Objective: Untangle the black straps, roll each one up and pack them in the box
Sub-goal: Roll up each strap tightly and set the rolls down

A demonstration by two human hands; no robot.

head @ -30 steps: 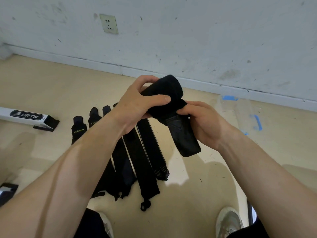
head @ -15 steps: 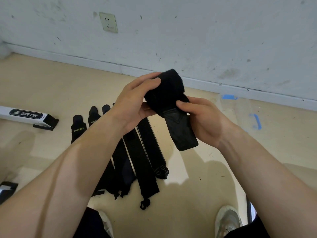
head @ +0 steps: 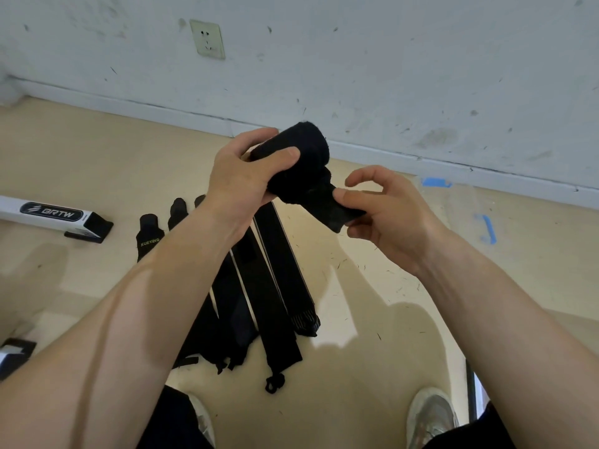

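The left hand [head: 236, 183] grips the rolled strap [head: 298, 147], raised above the floor [head: 97, 157] so the coil cannot slacken. The right hand [head: 389, 222] pinches its loose tail [head: 324, 210], probably to draw it snug. The other straps [head: 285, 270] lie flat side by side on the floor, likely straightened for rolling.

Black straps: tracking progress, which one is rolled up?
The strap held between the left hand and right hand; the other straps lie flat on the floor.
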